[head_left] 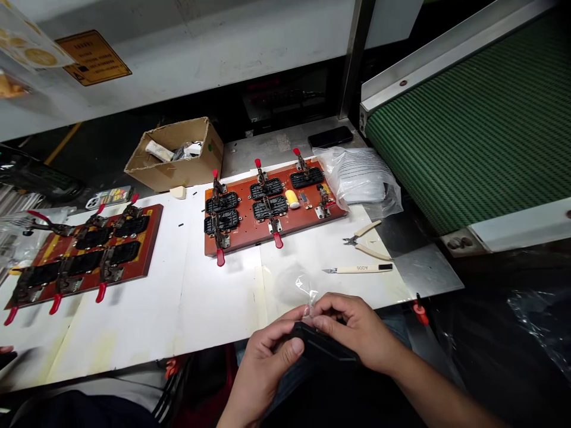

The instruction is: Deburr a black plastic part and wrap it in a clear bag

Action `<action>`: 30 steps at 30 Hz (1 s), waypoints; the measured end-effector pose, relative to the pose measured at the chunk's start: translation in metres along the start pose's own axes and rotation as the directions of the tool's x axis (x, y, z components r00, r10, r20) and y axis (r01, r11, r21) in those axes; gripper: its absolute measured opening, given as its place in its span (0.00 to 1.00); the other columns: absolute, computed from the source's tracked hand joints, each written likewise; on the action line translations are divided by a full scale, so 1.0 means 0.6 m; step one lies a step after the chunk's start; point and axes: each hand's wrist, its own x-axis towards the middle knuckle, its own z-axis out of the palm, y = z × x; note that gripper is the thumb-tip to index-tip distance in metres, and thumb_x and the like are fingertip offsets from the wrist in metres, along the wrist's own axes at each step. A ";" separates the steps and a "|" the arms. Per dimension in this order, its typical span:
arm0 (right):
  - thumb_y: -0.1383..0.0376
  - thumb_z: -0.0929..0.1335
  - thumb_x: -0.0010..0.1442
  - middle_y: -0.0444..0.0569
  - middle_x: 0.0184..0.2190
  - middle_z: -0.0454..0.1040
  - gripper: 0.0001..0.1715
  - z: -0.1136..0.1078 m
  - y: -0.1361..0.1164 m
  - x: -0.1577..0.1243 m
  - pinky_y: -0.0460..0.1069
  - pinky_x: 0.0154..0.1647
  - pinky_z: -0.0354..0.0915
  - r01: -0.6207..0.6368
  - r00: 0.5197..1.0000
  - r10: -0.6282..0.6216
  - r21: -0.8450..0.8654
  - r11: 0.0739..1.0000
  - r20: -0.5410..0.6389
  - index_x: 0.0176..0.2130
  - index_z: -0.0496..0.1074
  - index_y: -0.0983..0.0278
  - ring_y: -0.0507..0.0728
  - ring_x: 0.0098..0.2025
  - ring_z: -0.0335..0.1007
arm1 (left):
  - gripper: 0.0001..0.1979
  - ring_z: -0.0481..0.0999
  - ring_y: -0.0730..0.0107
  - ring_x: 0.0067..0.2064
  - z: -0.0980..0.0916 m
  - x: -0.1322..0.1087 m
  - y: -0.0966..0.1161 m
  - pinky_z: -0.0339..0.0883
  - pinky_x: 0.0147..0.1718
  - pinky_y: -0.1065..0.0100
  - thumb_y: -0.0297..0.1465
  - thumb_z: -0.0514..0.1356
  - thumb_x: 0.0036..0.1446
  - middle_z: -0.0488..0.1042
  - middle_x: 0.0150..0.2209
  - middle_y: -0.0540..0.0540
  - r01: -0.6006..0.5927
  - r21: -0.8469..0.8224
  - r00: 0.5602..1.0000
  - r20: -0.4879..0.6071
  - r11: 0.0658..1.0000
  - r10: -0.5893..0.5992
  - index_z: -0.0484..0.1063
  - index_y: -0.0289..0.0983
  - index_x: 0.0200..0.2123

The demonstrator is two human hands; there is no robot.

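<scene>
The black piece [328, 346] is up in both hands, close to the person's body, by the near edge of the surface [156, 315]. The grip of the left hand [267, 356] is closed on one end of it, with the thumb on the near side and the other fingers around the back. The grip of the right hand [352, 324] is bent in at the top edge, and its thumb and first finger look to be pinching a bit of clear plastic [307, 288] there.

The black piece is likely light and stiff, like hard plastic, so it should not bend much. Its flat side may be a little slippery. It does not look easy to break, but a thin edge could get scratched. The best place to hold it is by the ends or the long sides, thumb on one face and fingers on the other. The clear plastic is likely very soft and floppy, so a small pinch at its edge should do.

The black piece is dark and dull, flat and long, with a slanted corner. The hands hide much of it, so I cannot tell what its other side is like.
</scene>
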 end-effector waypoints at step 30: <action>0.70 0.70 0.70 0.43 0.40 0.78 0.09 -0.015 0.039 -0.007 0.45 0.41 0.70 0.412 0.834 -0.520 -0.422 0.808 -0.182 0.48 0.76 0.57 0.50 0.39 0.75 | 0.14 0.79 0.64 0.46 0.006 0.013 0.000 0.74 0.46 0.70 0.37 0.74 0.57 0.81 0.41 0.45 -0.100 -0.199 0.951 -0.306 0.975 0.035 0.83 0.40 0.46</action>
